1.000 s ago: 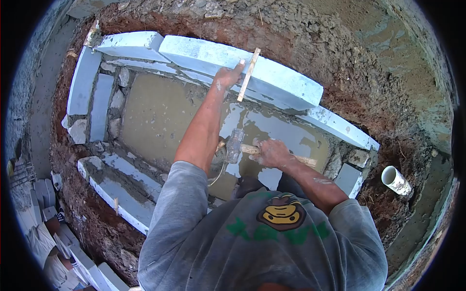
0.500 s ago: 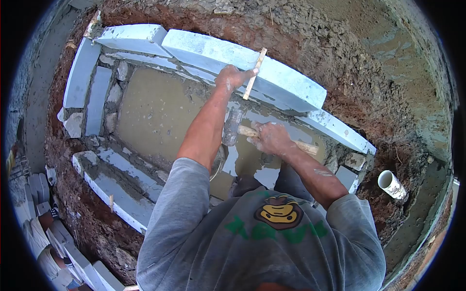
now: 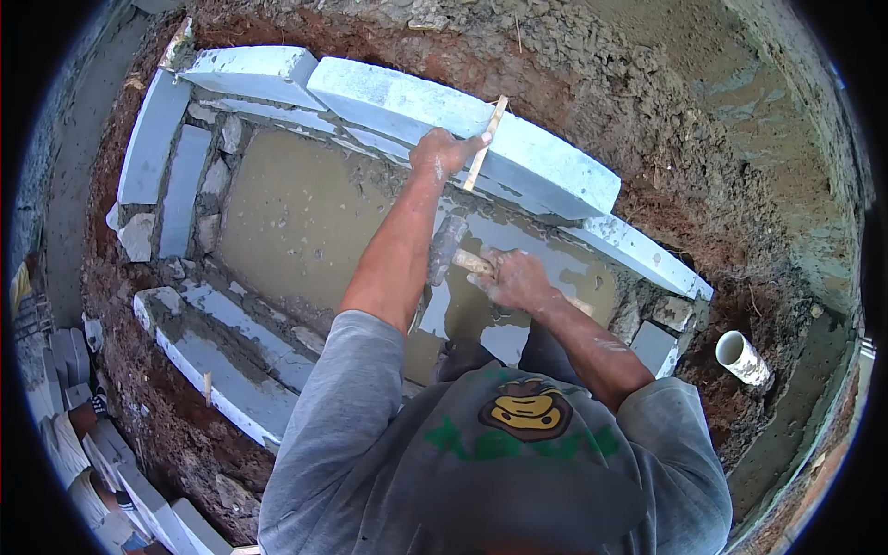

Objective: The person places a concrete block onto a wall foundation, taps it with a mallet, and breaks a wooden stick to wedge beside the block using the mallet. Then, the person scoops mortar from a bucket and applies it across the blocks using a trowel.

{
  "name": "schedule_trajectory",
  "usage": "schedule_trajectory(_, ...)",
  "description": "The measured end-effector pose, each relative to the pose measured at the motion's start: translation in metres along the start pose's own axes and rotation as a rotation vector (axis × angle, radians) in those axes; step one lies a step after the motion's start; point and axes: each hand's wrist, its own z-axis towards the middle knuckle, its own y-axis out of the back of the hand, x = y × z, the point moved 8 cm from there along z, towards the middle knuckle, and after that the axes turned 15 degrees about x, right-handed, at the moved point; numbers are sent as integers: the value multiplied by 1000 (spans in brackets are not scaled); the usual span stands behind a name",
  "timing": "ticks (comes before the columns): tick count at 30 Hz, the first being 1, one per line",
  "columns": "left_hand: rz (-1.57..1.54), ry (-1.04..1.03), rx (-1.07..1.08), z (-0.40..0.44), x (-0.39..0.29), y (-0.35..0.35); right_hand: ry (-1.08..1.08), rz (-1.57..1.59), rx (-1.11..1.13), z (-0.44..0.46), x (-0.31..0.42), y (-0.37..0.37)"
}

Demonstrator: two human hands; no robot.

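My right hand (image 3: 523, 279) is closed around the wooden handle of a club hammer (image 3: 446, 250). The hammer's grey metal head hangs over the muddy water, below the long pale block (image 3: 416, 102). My left hand (image 3: 437, 153) is at the inner side of that block, with one digit stretched against a thin wooden stick (image 3: 485, 143). This stick lies slanted across the block's upper edge. The other fingers of my left hand are curled and partly hidden, so their grip on the stick is only partly visible.
Pale blocks and stones line a pit of muddy water (image 3: 287, 213). A lower pale block (image 3: 222, 370) carries a small wooden peg (image 3: 208, 388). A white pipe (image 3: 742, 358) stands in soil at right. Another person's legs (image 3: 79, 444) show at lower left beside stacked blocks.
My right hand and the hammer have shifted slightly, with the hammer head a little lower and to the right. My left hand stays at the stick.
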Motion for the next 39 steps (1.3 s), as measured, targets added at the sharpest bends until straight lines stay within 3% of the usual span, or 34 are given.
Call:
schedule_trajectory(5, 25, 28, -4, -6, 0, -2, 231, -176, 347, -15, 36, -17)
schedule_trajectory(8, 25, 33, -24, -10, -2, 1, 2, 112, 87, 6, -14, 49)
schedule_trajectory(11, -3, 43, -40, -10, -4, 0, -50, -23, -66, 19, -15, 36)
schedule_trajectory(14, -15, 45, -33, -8, -4, 5, -18, 34, 46, 10, 1, 12)
schedule_trajectory(16, 1, 57, -8, -9, -1, 0, 118, -34, 155, -10, 24, -9)
schedule_trajectory(20, 19, 55, -23, -7, -1, 1, 256, -133, 255, -20, 31, 11)
schedule_trajectory(23, -48, 77, 32, -18, -7, 1, -27, 4, 73, 14, -25, 64)
schedule_trajectory(26, 13, 113, 66, -20, -8, 2, -65, -85, 20, 21, -13, 41)
schedule_trajectory(28, -5, 113, 89, -18, -10, 7, 47, -12, 85, 11, 6, 14)
schedule_trajectory(33, 21, 115, 47, -19, -9, 5, 351, -209, 249, -16, 40, 0)
schedule_trajectory(35, 3, 135, 78, -20, -9, 5, 59, 31, 184, -4, -5, 51)
schedule_trajectory(39, -7, 144, 119, -18, -8, 2, -57, -62, 39, 10, -24, 66)
